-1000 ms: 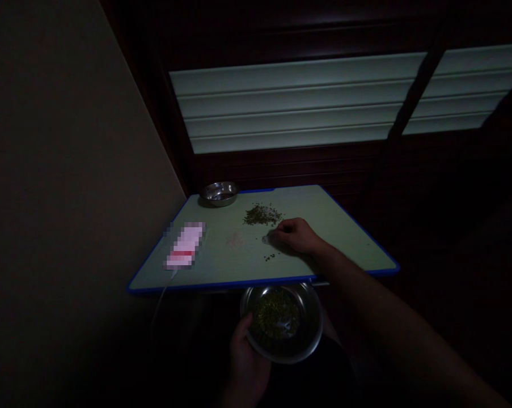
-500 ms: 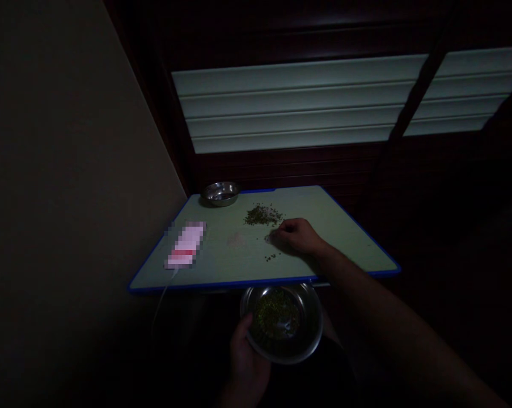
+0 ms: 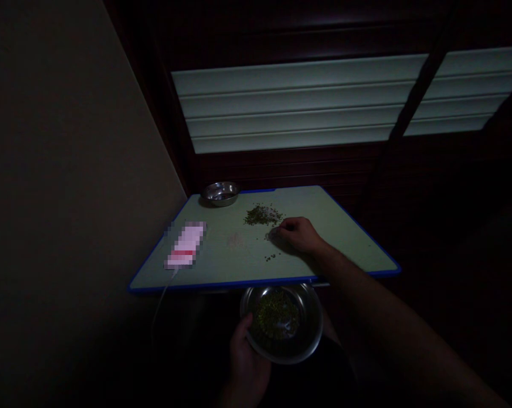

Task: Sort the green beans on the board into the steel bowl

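My left hand [image 3: 249, 354] grips the left rim of a metal bowl [image 3: 310, 334] below the table's front edge, thumb over the rim. Small green beans [image 3: 276, 314] lie in that bowl. My right hand [image 3: 300, 233] is over the table with its fingers pinched together; what they hold, if anything, is too dark to make out. Just beyond its fingertips is a heap of green beans mixed with white grains [image 3: 263, 215]. By the fingertips sits a small pale cluster [image 3: 273, 233], and a few loose beans [image 3: 271, 257] lie nearer the front edge.
The pale green folding table [image 3: 353, 249] has a blue rim. A smaller metal bowl [image 3: 220, 194] stands at its back left corner. A blurred-out phone [image 3: 185, 245] with a white cable [image 3: 160, 300] lies at the left. White grains [image 3: 236, 241] are spread mid-table. A wall [image 3: 68, 141] borders the left.
My right hand has shifted very slightly, its fingers still pinched by the small pale cluster. My left hand and the bowl it grips have stayed in place.
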Tool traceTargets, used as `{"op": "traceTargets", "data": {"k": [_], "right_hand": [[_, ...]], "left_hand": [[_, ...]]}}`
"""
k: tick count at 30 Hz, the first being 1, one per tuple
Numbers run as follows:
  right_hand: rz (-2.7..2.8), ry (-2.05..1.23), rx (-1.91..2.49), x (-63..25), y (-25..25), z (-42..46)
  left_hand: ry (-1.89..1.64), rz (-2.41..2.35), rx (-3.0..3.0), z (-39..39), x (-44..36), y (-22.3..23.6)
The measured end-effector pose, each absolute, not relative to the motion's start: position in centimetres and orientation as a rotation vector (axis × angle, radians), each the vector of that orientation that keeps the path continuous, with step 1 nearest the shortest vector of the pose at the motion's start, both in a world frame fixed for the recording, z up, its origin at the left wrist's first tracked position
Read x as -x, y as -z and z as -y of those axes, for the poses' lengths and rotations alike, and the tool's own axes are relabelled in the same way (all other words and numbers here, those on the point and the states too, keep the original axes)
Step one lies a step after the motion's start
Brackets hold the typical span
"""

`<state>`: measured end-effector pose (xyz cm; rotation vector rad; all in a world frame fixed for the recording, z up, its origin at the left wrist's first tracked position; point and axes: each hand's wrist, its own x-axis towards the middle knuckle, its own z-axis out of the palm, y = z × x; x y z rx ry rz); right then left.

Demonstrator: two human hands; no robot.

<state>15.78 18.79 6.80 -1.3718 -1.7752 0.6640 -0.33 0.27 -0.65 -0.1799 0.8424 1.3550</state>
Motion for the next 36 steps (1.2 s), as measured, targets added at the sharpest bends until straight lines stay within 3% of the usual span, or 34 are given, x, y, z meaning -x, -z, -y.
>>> {"op": "traceTargets", "data": {"k": [22,36], "right_hand": [[1.856,-0.846,1.234,-15.8,-6.4,-18.7],[1.933,-0.558,1.416,-14.7,-6.9,-18.9]], "left_hand": [[-1.361,-0.808,0.164,-0.3,0.4,0.8],[-1.359,-0.795,0.166,-0.4,0.3,0.5]]}}
